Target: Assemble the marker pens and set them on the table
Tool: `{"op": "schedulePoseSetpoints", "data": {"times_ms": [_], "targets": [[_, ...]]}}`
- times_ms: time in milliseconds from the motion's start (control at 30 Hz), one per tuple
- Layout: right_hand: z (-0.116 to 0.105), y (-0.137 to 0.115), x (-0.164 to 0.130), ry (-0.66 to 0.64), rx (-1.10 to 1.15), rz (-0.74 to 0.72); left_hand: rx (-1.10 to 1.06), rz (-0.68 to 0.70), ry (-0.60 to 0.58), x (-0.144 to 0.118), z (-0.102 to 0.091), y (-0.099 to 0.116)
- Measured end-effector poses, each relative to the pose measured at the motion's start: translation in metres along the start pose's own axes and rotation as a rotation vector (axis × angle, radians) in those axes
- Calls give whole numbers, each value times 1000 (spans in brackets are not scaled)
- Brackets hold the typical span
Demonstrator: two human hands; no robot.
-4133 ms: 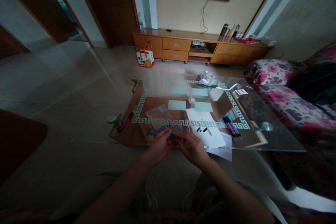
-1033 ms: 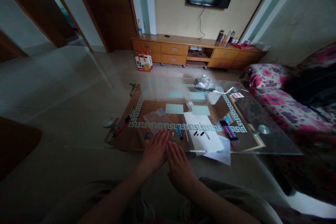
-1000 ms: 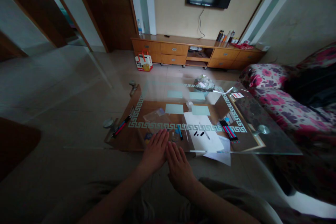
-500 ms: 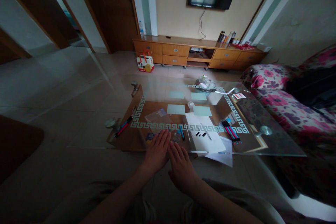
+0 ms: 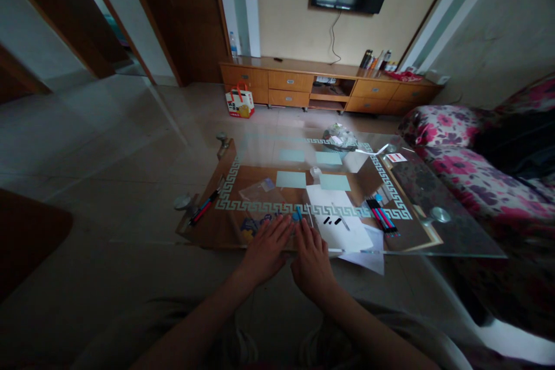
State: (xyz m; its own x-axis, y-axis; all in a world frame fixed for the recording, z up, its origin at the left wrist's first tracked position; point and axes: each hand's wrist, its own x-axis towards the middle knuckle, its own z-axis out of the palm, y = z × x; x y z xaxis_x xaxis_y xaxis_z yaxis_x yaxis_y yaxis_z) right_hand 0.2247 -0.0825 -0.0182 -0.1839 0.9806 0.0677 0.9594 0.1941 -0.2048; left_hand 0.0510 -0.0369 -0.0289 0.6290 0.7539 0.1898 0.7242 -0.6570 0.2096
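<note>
My left hand (image 5: 267,245) rests at the near edge of the glass table (image 5: 468,243), palm down with fingers stretched out, holding nothing. Just right of it lies my right hand (image 5: 313,257), its fingers also extended. Its fingertips meet the near end of a short blue tube (image 5: 299,213), like a pen barrel; whether they grip it is hard to see. A round blue piece (image 5: 295,217) lies by the left fingertips. Small black pieces (image 5: 326,221) and a thin clear tube (image 5: 346,224) appear over white paper (image 5: 359,237) to the right.
Several black, pink and blue pens (image 5: 382,218) lie at the right, and more pens (image 5: 203,208) at the left. A clear plastic bag (image 5: 260,191) is beyond my left hand. Farther back sits a plastic-wrapped bundle (image 5: 340,136). A flowered sofa (image 5: 459,167) borders the right side.
Both hands have shifted right along the table edge and moved slightly apart. My right fingers now reach the blue tube, covering its near end.
</note>
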Motion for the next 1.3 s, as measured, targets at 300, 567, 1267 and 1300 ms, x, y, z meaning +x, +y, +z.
{"op": "schedulePoseSetpoints", "data": {"times_ms": [300, 567, 1267, 1300], "targets": [[-14, -4, 6, 24, 88, -42, -96, -24, 33, 0, 3, -1], [-7, -2, 6, 47, 64, 3, -113, -59, 61, 1, 0, 1], [6, 19, 21, 150, 341, -152, -167, -53, 205, 7, 5, -5], [5, 19, 22, 159, 358, -149, -176, -60, 221, 7, 4, -6]]}}
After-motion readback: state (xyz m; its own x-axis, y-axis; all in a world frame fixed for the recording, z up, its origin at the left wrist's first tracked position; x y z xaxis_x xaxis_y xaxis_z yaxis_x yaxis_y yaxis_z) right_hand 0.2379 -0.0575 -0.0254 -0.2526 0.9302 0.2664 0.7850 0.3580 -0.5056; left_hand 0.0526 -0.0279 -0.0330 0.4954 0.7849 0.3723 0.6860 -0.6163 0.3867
